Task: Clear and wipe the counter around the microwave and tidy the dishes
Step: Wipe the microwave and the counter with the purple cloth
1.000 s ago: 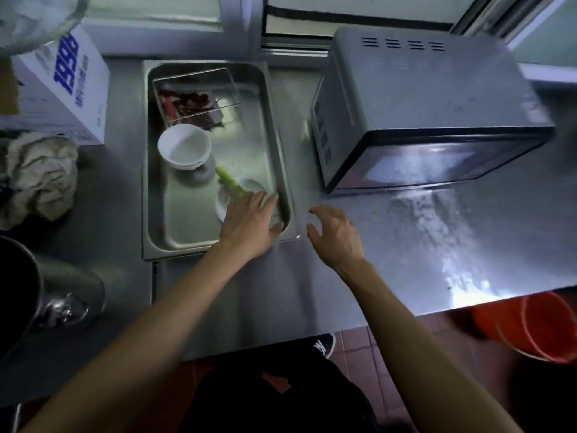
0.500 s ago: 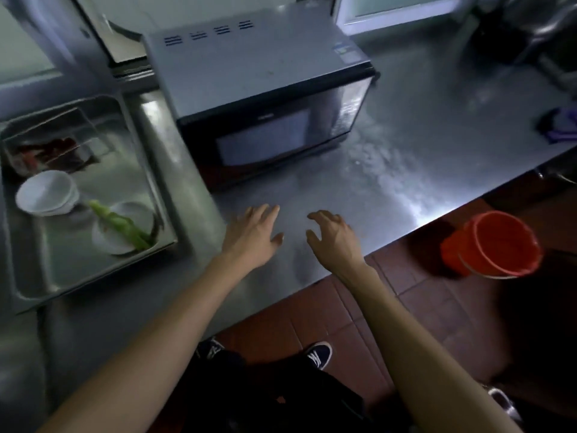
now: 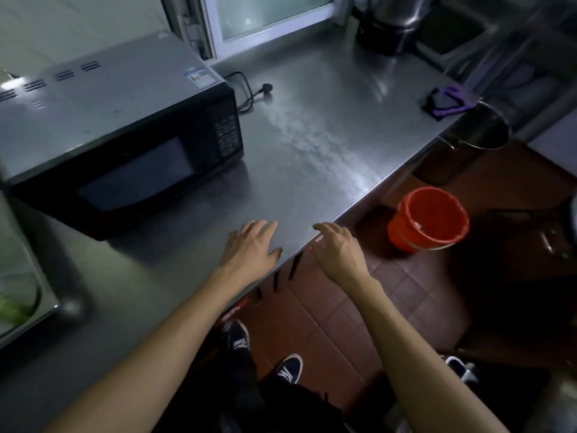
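Observation:
A black and silver microwave (image 3: 115, 126) stands on the steel counter (image 3: 312, 145) at the left. My left hand (image 3: 249, 248) hovers flat over the counter's front edge, fingers apart, holding nothing. My right hand (image 3: 338, 250) is beside it, past the counter's edge and over the floor, also spread and holding nothing. At the far left edge only a corner of the steel tray (image 3: 37, 307) shows, with a bit of green vegetable (image 3: 9, 307) in it. A purple and black cloth (image 3: 446, 100) lies at the counter's far right corner.
The microwave's unplugged cord and plug (image 3: 256, 90) lie behind it. A dark pot (image 3: 387, 23) stands at the back by the window. On the tiled floor are an orange bucket (image 3: 427, 218) and a steel pail (image 3: 468, 142) by the counter's right end.
My view has swung right, from the tray with bowls to the counter right of the microwave. My left hand left the tray; both hands moved right along the front edge.

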